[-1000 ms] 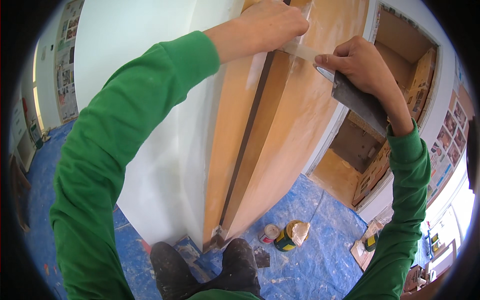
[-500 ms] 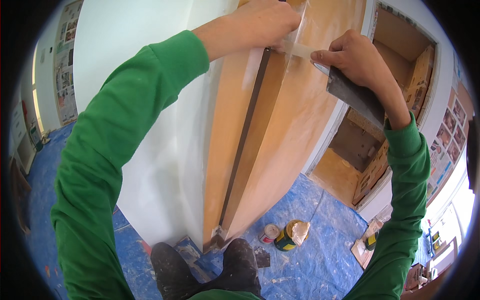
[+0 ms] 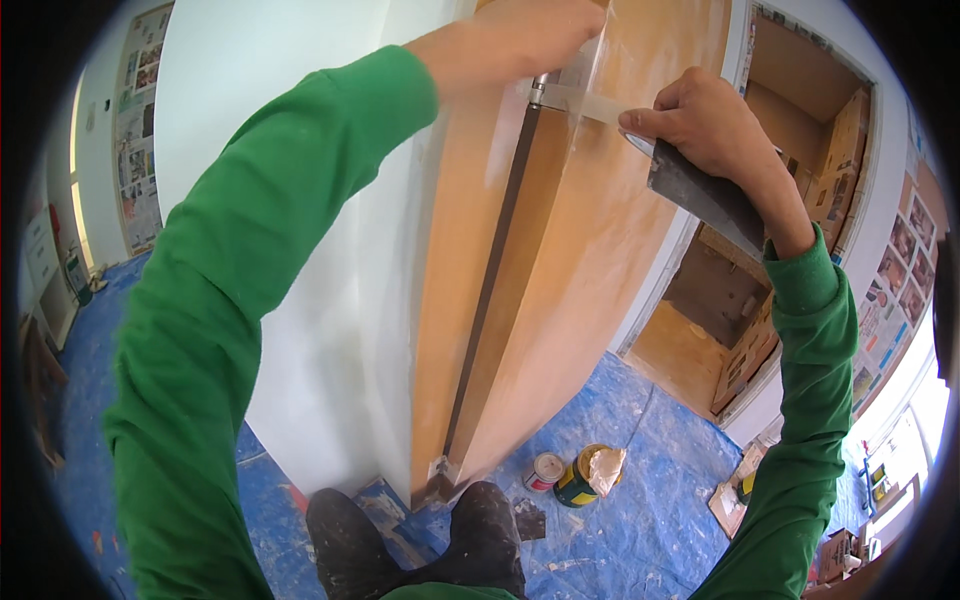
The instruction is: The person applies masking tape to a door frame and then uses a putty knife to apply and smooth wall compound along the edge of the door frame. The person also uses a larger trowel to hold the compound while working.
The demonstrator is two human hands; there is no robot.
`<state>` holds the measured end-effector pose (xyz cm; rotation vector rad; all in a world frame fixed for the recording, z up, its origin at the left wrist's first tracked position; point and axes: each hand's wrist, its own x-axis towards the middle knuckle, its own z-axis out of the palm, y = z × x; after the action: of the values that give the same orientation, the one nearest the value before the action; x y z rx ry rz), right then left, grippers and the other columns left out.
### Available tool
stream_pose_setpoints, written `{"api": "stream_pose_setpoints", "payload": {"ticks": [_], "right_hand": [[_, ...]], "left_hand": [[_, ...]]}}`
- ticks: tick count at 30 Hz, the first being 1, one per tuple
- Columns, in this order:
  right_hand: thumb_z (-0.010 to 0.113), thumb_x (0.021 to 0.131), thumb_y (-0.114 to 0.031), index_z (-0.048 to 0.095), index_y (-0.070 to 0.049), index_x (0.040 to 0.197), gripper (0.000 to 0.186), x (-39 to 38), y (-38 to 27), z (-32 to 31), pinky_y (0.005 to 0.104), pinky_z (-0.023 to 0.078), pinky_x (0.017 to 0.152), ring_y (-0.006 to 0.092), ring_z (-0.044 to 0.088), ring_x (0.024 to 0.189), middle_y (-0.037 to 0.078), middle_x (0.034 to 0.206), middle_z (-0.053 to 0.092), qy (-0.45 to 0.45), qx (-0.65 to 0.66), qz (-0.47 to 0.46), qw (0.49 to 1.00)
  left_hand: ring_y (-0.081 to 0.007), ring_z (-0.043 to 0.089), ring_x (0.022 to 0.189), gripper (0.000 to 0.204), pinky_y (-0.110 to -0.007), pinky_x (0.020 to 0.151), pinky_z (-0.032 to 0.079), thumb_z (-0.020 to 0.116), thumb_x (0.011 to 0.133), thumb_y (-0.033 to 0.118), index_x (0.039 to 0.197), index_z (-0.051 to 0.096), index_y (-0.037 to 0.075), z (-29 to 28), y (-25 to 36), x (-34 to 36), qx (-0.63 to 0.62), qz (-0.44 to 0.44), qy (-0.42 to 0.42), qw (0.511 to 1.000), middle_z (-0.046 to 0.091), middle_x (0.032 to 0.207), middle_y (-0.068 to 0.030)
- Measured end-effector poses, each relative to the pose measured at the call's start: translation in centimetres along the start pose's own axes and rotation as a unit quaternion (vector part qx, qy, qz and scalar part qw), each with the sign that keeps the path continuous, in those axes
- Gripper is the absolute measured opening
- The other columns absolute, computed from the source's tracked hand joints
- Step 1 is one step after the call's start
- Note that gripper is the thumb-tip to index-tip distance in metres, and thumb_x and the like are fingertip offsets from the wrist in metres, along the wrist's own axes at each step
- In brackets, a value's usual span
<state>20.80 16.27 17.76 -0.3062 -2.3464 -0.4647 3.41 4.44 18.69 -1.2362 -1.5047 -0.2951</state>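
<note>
My right hand (image 3: pixel 705 120) is closed around a roll of translucent tape (image 3: pixel 640 143), its pale ring end showing. Below that palm juts a flat dark grey piece (image 3: pixel 705 195); its kind is unclear. A short strip of tape (image 3: pixel 598 104) stretches from the roll to the edge of an orange-brown wooden panel (image 3: pixel 590 270). Close above the strip is my left hand (image 3: pixel 545 35), blurred, its fingertips hidden at the top of the picture. Under it, a small metal fitting (image 3: pixel 538 90) caps a long dark strip (image 3: pixel 490 290) running down the panel's recess.
A white panel (image 3: pixel 310 400) stands at left. Blue sheeting (image 3: pixel 610 540) covers the floor, with a small tin (image 3: pixel 545 472) and a larger dark green tin (image 3: pixel 575 487) near my feet. A framed opening (image 3: pixel 720 280) lies at right, beside papers on the wall (image 3: pixel 905 260).
My left hand has lifted a little away from the tape strip, uncovering the metal fitting. The right hand keeps the roll almost in place. My view has shifted slightly.
</note>
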Motion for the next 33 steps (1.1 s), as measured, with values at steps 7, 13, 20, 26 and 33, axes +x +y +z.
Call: {"api": "stream_pose_setpoints", "payload": {"ticks": [7, 13, 20, 26, 33], "right_hand": [[0.070, 0.079, -0.043, 0.071, 0.003, 0.071, 0.046, 0.0, -0.4, -0.2, 0.0460, 0.050, 0.061, 0.0339, 0.061, 0.060, 0.021, 0.064, 0.061, -0.002, 0.004, 0.008, 1.000], [0.070, 0.079, -0.042, 0.072, 0.002, 0.071, 0.044, -0.2, -0.1, 0.0, 0.0460, 0.051, 0.061, 0.0343, 0.063, 0.062, 0.021, 0.066, 0.063, -0.009, 0.007, 0.005, 1.000], [0.069, 0.079, -0.041, 0.072, 0.002, 0.071, 0.044, -0.3, -0.4, 0.3, 0.0452, 0.051, 0.060, 0.0318, 0.062, 0.060, 0.020, 0.065, 0.063, 0.008, 0.013, 0.006, 1.000], [0.069, 0.079, -0.041, 0.072, 0.001, 0.071, 0.043, -0.2, -0.7, 0.0, 0.0441, 0.051, 0.060, 0.0319, 0.062, 0.058, 0.019, 0.063, 0.062, -0.020, 0.013, 0.018, 1.000], [0.071, 0.081, -0.043, 0.071, 0.000, 0.070, 0.044, -0.4, -0.6, 0.7, 0.0439, 0.050, 0.059, 0.0318, 0.061, 0.056, 0.018, 0.061, 0.062, -0.003, 0.018, 0.014, 1.000]], "left_hand": [[-0.0401, 0.071, 0.083, 0.010, -0.047, 0.070, 0.057, 0.064, 0.075, 0.001, 0.081, 0.069, -0.006, 0.0, 0.4, -0.2, 0.050, 0.033, -0.029, 0.998, 0.069, 0.083, -0.0260], [-0.0417, 0.070, 0.083, 0.011, -0.047, 0.071, 0.057, 0.064, 0.074, 0.001, 0.080, 0.068, -0.008, -0.9, 0.6, 0.5, -0.003, -0.036, -0.038, 0.999, 0.069, 0.082, -0.0270], [-0.0420, 0.069, 0.078, 0.013, -0.049, 0.070, 0.056, 0.065, 0.073, 0.005, 0.079, 0.068, -0.007, 2.0, -0.1, -0.7, 0.037, 0.058, 0.095, 0.993, 0.068, 0.076, -0.0267], [-0.0413, 0.069, 0.084, 0.037, -0.048, 0.077, 0.056, 0.075, 0.070, 0.016, 0.100, 0.067, -0.004, 0.1, -0.5, -1.8, -0.078, -0.009, 0.021, 0.997, 0.070, 0.084, -0.0244], [-0.0409, 0.062, 0.065, 0.011, -0.047, 0.063, 0.050, 0.060, 0.079, 0.000, 0.088, 0.064, -0.004, 0.7, 1.2, -4.5, -0.136, -0.050, 0.043, 0.989, 0.065, 0.080, -0.0232]]}}
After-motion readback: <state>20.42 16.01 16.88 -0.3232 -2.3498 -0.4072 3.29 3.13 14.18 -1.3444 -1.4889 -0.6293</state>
